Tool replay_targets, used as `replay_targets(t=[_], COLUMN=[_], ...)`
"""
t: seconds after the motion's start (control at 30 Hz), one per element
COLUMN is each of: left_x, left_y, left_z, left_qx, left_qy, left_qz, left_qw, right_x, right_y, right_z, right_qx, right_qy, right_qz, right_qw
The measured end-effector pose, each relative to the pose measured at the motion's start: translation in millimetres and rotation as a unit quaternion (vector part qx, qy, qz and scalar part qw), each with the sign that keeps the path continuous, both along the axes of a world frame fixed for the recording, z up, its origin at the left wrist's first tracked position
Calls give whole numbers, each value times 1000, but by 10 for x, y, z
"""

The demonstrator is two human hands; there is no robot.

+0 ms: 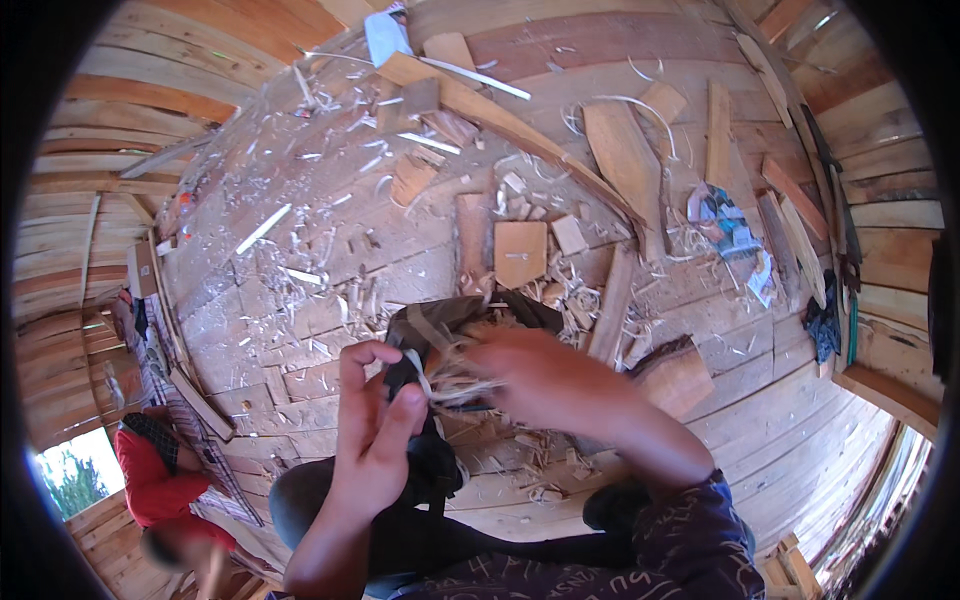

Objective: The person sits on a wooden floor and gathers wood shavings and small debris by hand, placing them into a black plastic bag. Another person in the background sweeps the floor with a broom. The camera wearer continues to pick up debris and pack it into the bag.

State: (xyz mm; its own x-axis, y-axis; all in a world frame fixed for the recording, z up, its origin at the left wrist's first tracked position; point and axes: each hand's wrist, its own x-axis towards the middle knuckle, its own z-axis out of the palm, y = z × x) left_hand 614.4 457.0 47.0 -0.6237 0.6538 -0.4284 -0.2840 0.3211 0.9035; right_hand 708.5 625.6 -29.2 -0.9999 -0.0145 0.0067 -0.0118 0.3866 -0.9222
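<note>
My feed shows the left hand [372, 425] half-curled, pinching the left edge of the dark bag [408, 322]; pale shavings [462, 387] lie just left of the nearer right hand [545, 375], whose blurred grip I can't tell.

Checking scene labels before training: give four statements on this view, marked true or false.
1. Pale, curled wood shavings are between the left grip and the right grip. True.
2. The flat, square, orange-brown wooden block lies left of the smaller pale wooden block. True.
3. The crumpled multicoloured sheet lies at the picture's left. False: at its right.
4. The other person, at lower left, is in green. False: in red.
</note>
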Motion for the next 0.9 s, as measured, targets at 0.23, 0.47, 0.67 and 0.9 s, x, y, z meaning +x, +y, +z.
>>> replay_targets(t=[0.23, 0.47, 0.67, 0.9], left_x=[180, 67, 114, 203], left_y=[-217, -517, -857, -882], left_z=[100, 275, 450, 721], left_qx=[-58, -101, -33, 23], left_qy=[7, 113, 59, 74], left_qz=[47, 184, 274, 273], left_qw=[997, 971, 959, 959], right_x=[-720, -663, -368, 254], right_y=[-754, -937, -641, 252], right_z=[-75, 132, 558, -553], right_qx=[26, -31, -157, -635], right_qy=[-213, -140, -10, -110], right_qz=[87, 108, 43, -199], right_qw=[973, 984, 987, 738])
